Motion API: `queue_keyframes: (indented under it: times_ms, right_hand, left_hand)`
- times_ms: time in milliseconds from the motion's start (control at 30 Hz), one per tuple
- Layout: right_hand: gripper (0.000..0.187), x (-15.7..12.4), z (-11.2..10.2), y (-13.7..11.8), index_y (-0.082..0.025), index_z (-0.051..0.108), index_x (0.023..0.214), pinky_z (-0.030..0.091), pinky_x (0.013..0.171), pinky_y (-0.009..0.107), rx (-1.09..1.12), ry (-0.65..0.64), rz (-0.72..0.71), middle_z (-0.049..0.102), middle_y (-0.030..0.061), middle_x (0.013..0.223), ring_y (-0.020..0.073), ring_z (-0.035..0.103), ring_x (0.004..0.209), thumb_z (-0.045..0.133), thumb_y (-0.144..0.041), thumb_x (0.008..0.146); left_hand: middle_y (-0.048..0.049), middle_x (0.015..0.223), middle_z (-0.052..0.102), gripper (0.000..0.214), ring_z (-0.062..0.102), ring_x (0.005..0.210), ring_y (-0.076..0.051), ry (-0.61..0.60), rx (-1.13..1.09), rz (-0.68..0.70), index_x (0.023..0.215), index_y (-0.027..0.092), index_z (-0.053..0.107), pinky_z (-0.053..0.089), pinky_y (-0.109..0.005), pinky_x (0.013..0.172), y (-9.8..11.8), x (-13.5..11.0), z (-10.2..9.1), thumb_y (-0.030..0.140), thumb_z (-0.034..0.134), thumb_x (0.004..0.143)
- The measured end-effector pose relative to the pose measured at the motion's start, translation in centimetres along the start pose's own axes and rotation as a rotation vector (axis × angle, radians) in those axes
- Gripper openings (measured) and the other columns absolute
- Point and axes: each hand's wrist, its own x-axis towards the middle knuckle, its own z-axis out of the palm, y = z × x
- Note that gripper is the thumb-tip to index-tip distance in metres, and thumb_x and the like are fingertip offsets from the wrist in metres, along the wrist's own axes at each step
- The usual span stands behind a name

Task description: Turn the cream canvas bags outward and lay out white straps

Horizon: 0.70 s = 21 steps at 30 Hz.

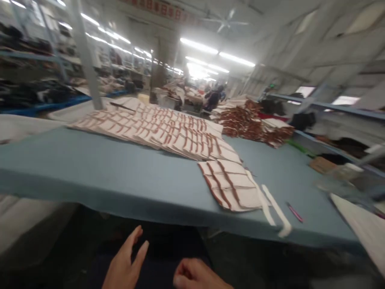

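Note:
My left hand (126,261) is held low in front of the table's near edge, with thumb and fingers apart and nothing between them. To its right, my right hand (200,275) is curled into a loose fist, and no object shows in it. Neither hand touches the table (114,168), which has a blue-grey cover. Nearest to them on the table lies a small stack of cream fabric pieces with brown edging (240,182), by the front edge. Two white strips (276,206) lie beside that stack, one overlapping its right side.
Overlapping rows of cream and brown fabric pieces (168,128) spread across the table's back. A tall fabric heap (246,118) stands behind on the right. A pink, slim tool (294,212) lies near the right front. Metal posts (86,56) and loaded shelves flank the table.

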Motion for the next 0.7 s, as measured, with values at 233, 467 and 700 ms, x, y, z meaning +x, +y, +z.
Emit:
queue_keyframes:
  times_ms: [233, 467, 700]
  right_hand:
    - [0.010, -1.8, -5.8, -0.4, -0.021, 0.082, 0.094, 0.042, 0.070, 0.026, 0.000, 0.297, -0.130, 0.074, -0.0021, 0.077, 0.0158, 0.067, 0.074, 0.071, -0.020, 0.096]
    - [0.017, -4.4, -9.9, 4.7, -0.018, 0.077, 0.095, 0.047, 0.067, 0.025, 0.047, 0.645, -0.114, 0.076, -0.0003, 0.079, 0.0144, 0.068, 0.070, 0.066, -0.028, 0.102]
    - [0.025, -4.6, -15.1, 8.6, -0.019, 0.075, 0.119, 0.062, 0.102, 0.042, -0.079, 1.082, -0.136, 0.082, 0.0137, 0.113, 0.0289, 0.078, 0.108, 0.066, -0.036, 0.104]
  left_hand:
    - [-0.0138, 0.116, 0.092, 0.077, 0.085, 0.118, -0.047, -0.266, -0.148, -0.074, 0.112, 0.026, 0.082, 0.068, -0.054, 0.109, 9.6, 2.4, 4.1, 0.084, 0.080, 0.061]
    - [-0.0243, 0.135, 0.084, 0.073, 0.085, 0.114, -0.039, -0.565, -0.294, -0.102, 0.124, 0.014, 0.074, 0.073, -0.043, 0.086, 17.1, 5.7, 13.9, 0.068, 0.086, 0.077]
    - [-0.0075, 0.105, 0.082, 0.035, 0.079, 0.087, -0.020, -0.728, -0.254, -0.227, 0.109, 0.015, 0.076, 0.068, -0.035, 0.076, 21.7, 10.1, 21.5, 0.050, 0.076, 0.108]
